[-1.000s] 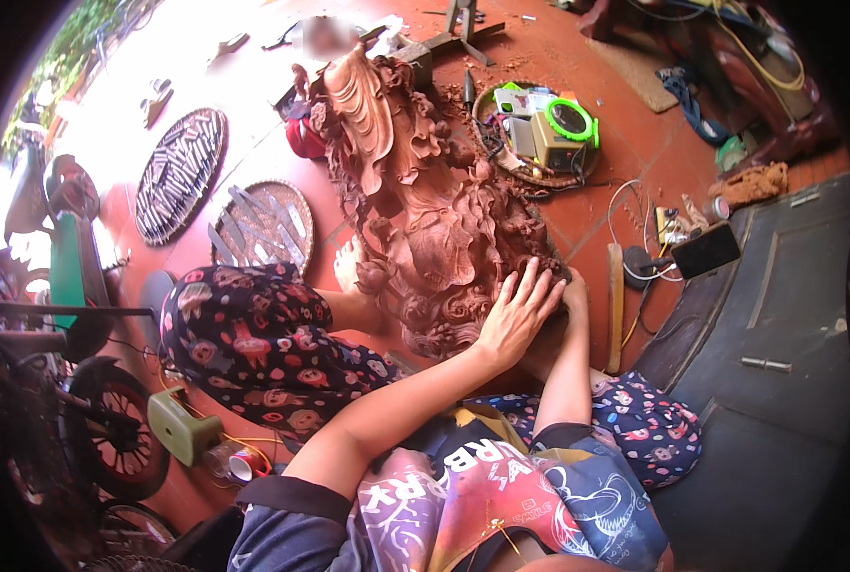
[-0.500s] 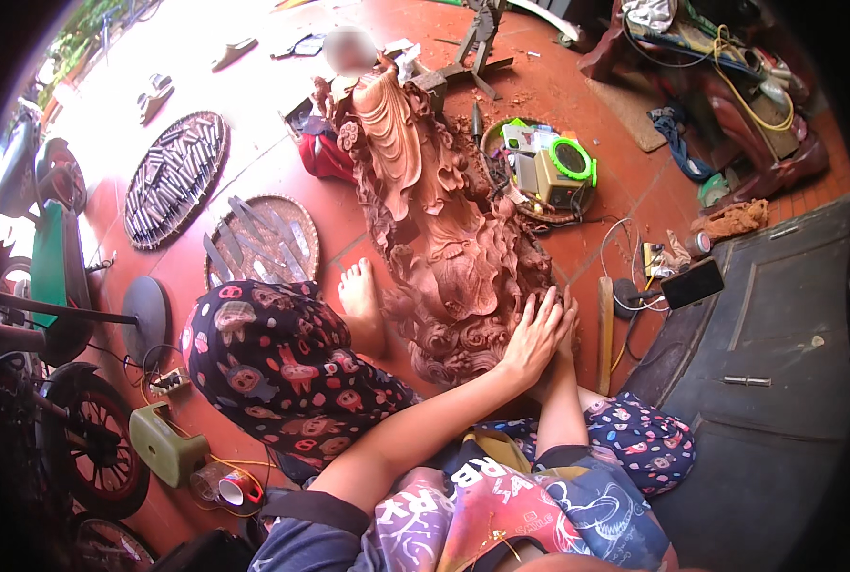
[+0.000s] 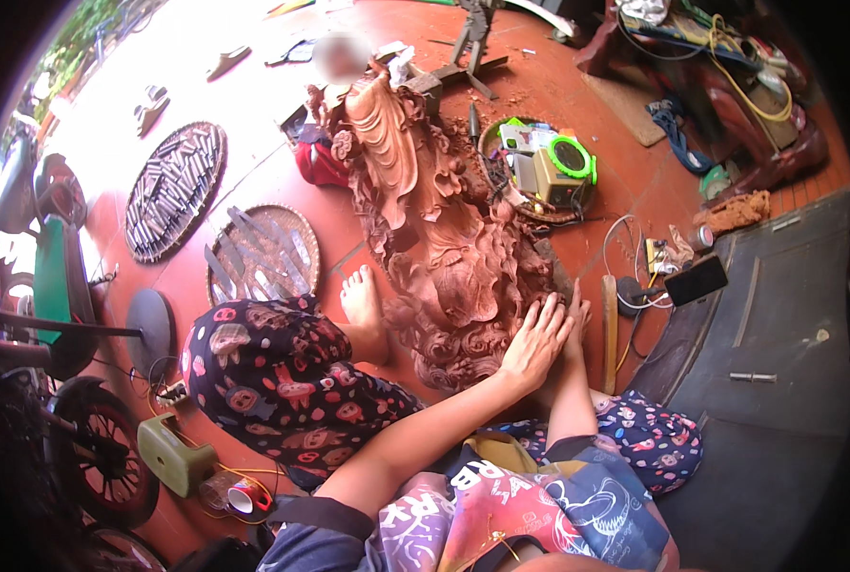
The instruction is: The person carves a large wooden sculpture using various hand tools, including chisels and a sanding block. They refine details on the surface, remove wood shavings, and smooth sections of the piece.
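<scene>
A large reddish-brown wood carving (image 3: 458, 286) lies on the floor before me, with a robed standing figure and deep swirling relief. My left hand (image 3: 537, 343) reaches across to its lower right edge, fingers stretched out over the wood. Close against it on the right is my right hand (image 3: 577, 334), partly covered by the left. One of its fingers seems to point up along the carving's side; the others are hidden, and whether it holds anything does not show.
Left of the carving are a round woven tray (image 3: 296, 224) of flat metal blades and another tray (image 3: 172, 191) of many tools. A basket (image 3: 568, 214) with a green-rimmed device stands right. Nearby are a wooden strip (image 3: 610, 334), a phone (image 3: 696, 280), a green stool (image 3: 172, 453) and a motorbike wheel (image 3: 110, 448).
My view has shifted slightly. Both hands stay at the carving's lower right edge; the right hand now shows a little more beside the left, with a finger pointing up.
</scene>
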A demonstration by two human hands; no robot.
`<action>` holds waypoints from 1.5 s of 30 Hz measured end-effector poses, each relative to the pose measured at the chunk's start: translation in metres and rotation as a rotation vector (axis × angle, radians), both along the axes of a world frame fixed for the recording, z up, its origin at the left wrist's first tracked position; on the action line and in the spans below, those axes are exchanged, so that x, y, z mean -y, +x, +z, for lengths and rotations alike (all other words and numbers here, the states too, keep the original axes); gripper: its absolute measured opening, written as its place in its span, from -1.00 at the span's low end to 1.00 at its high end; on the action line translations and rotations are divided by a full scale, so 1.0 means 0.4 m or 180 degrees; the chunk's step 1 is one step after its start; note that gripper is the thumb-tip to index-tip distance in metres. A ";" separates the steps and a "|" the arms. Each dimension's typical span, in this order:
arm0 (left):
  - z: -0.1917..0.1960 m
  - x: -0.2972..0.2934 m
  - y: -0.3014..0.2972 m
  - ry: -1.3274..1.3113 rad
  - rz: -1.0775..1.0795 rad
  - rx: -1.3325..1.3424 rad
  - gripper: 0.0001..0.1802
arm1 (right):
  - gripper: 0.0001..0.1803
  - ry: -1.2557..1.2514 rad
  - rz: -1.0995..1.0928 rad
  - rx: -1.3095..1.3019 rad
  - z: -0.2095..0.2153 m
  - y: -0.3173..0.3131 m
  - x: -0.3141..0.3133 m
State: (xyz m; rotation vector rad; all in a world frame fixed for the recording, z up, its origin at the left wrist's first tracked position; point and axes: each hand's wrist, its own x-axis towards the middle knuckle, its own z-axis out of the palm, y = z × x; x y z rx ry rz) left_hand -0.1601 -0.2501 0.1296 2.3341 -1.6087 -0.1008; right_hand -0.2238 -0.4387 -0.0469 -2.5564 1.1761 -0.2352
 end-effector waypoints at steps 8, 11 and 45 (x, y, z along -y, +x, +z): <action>0.011 0.006 0.005 -0.0419 0.0053 -0.0383 -0.18 | 0.40 0.0183 -0.1432 -0.0590 0.104 0.016 0.069; 0.039 0.023 0.002 -0.0276 -0.0020 -0.0460 -0.19 | 0.40 0.0186 -0.2140 -0.0607 0.124 0.015 0.098; 0.087 0.023 0.023 0.0378 0.0109 -0.0888 -0.29 | -0.61 -0.1304 0.2032 0.0185 -0.048 0.571 0.209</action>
